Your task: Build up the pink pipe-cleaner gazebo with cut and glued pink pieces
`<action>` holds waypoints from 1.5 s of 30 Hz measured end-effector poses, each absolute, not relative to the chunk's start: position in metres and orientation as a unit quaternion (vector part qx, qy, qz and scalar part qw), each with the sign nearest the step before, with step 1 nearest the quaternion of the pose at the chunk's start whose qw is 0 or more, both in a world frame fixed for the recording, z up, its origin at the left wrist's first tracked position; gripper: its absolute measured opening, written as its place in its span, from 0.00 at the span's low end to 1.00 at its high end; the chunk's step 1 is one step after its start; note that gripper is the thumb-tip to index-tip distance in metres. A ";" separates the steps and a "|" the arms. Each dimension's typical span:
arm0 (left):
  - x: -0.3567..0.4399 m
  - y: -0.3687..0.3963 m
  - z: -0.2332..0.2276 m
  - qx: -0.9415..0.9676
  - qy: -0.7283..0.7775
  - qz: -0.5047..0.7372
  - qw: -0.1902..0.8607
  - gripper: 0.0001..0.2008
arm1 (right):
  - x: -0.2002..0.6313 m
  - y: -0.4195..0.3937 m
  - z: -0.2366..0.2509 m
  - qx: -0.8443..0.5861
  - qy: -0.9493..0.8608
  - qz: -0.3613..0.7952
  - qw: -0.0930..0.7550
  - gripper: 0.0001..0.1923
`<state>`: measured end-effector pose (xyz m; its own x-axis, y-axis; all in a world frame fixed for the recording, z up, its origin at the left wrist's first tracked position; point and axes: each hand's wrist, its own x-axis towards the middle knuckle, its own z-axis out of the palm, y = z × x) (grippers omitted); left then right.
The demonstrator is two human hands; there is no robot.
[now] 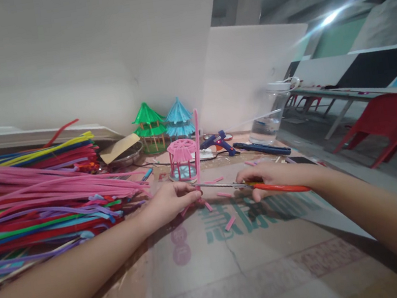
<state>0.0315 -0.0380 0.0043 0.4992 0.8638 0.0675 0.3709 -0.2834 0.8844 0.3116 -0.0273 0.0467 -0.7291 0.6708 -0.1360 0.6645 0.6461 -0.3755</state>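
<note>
With the left hand [174, 200] pinching the pink pipe cleaner [197, 144] and the right hand [266, 176] gripping the scissors [249, 186], the blades sat just beside the left fingertips [195, 195] and could have nicked them.

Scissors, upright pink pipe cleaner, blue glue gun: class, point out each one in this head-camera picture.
scissors [264, 186], head view, on the orange handle in the right hand
pink pipe cleaner [196, 139], head view, mid-stem above the left hand
glue gun [218, 142], head view, on its blue body
</note>
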 end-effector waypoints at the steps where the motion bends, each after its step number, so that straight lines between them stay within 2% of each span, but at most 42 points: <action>1: 0.032 -0.038 0.005 0.748 0.413 0.285 0.436 0.14 | 0.312 -0.027 0.047 -0.370 -0.907 0.202 0.004 0.24; 15: 0.033 -0.040 0.008 0.745 0.429 0.292 0.419 0.14 | 0.308 -0.031 0.049 -0.377 -0.895 0.236 -0.006 0.19; 19: 0.032 -0.039 0.005 0.748 0.435 0.286 0.411 0.15 | 0.313 -0.026 0.051 -0.362 -0.897 0.253 0.023 0.19; 24: 0.033 -0.042 0.002 0.769 0.467 0.303 0.315 0.14 | 0.318 -0.029 0.055 -0.356 -0.900 0.248 0.029 0.20; 30: 0.030 -0.040 0.007 0.778 0.483 0.331 0.228 0.14 | 0.289 -0.057 0.060 -0.392 -0.889 0.236 -0.038 0.12; 33: 0.028 -0.038 0.008 0.775 0.487 0.331 0.231 0.14 | 0.282 -0.065 0.061 -0.388 -0.900 0.193 -0.039 0.09; 40: 0.027 -0.034 0.003 0.766 0.474 0.349 0.261 0.13 | 0.293 -0.057 0.067 -0.377 -0.888 0.262 -0.019 0.13; 45: 0.027 -0.035 0.003 0.752 0.487 0.350 0.272 0.13 | 0.295 -0.058 0.066 -0.384 -0.896 0.213 -0.073 0.15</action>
